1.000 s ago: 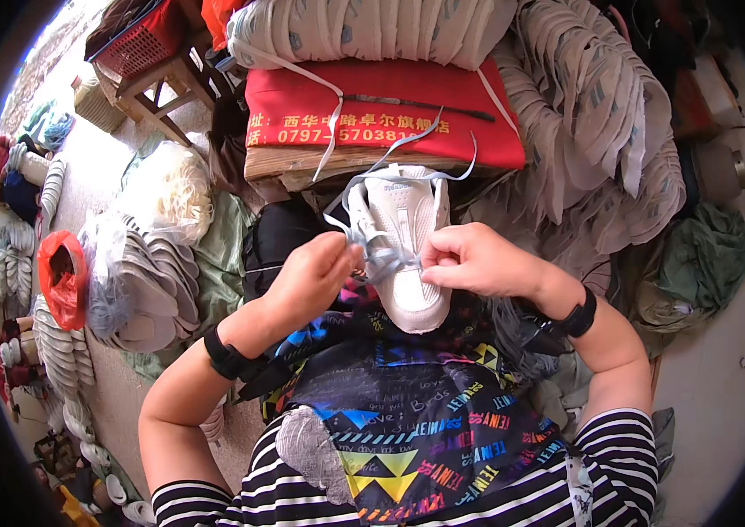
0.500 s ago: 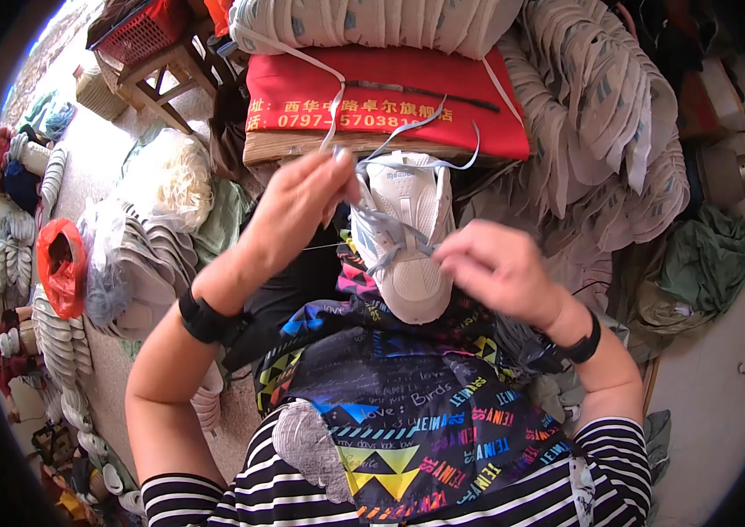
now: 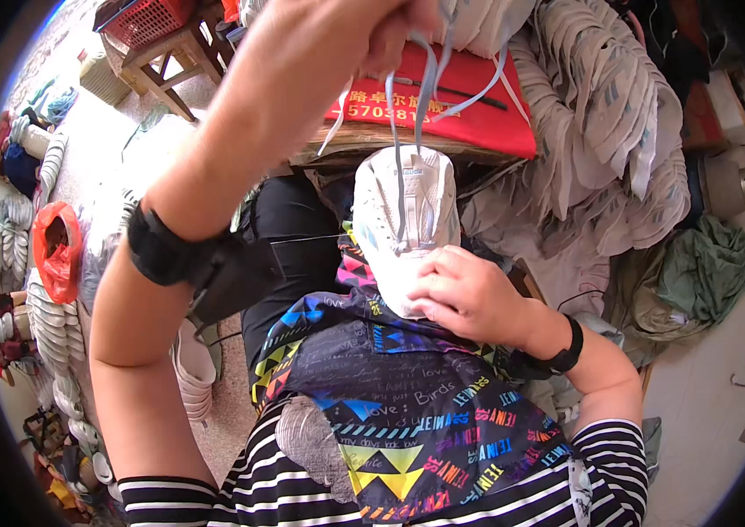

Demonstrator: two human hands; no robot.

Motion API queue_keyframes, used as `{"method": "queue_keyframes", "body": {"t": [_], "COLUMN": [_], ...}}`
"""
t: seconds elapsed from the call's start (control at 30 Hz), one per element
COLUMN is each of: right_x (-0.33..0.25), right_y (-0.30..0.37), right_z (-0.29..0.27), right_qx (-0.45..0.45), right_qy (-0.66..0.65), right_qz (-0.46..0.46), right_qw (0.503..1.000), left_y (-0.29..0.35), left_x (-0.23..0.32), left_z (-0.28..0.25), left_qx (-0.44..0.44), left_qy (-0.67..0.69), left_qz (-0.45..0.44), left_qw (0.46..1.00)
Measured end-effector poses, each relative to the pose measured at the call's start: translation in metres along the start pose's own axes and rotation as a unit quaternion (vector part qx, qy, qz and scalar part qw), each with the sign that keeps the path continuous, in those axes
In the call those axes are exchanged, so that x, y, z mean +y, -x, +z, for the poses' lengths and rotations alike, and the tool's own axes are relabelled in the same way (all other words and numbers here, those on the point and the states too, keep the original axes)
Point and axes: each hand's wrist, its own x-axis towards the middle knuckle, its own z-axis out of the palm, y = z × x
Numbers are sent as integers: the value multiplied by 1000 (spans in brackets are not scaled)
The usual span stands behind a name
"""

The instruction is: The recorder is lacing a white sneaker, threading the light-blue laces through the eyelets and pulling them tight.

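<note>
A white-and-pale-blue shoe upper points its toe toward me, just above my lap. Grey-blue shoelace runs from its front eyelets up to my left hand, which is raised at the upper edge of the view and closed on the lace. The fingertips there are partly cut off and blurred. Loose lace ends hang down beside that hand. My right hand grips the shoe's toe from the right, with its fingers bent over the white front. The thumb side is partly hidden.
Behind the shoe is a wooden block covered with red cloth, a thin dark rod lying on it. Stacked white uppers are piled at the right. Green cloth lies farther right. At left are a wooden stool and a red plastic bag.
My left hand has swung up and away from the shoe, drawing the laces long and upright. My right hand has moved from the lacing down onto the toe.
</note>
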Motion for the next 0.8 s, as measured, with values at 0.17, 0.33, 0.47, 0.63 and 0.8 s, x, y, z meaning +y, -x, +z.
{"method": "queue_keyframes", "body": {"t": [0.17,0.33,0.47,0.63,0.8], "right_x": [4,1,3,5,4], "right_y": [-24,-35,-17,-16,-42], "right_z": [7,12,25,24,8], "right_qx": [50,25,38,58,107], "right_qy": [1,43,116,74,-77], "right_qz": [162,187,42,76,241], "right_qw": [985,981,992,993,962], "left_y": [25,20,-6,-12,0], "left_x": [-17,-5,-24,5,-9], "left_z": [19,11,-33,-29,-10], "left_qx": [-11,-16,182,6,58], "left_qy": [358,293,-287,495,476], "left_qz": [-250,-251,166,-51,-125], "left_qw": [900,922,926,868,869]}}
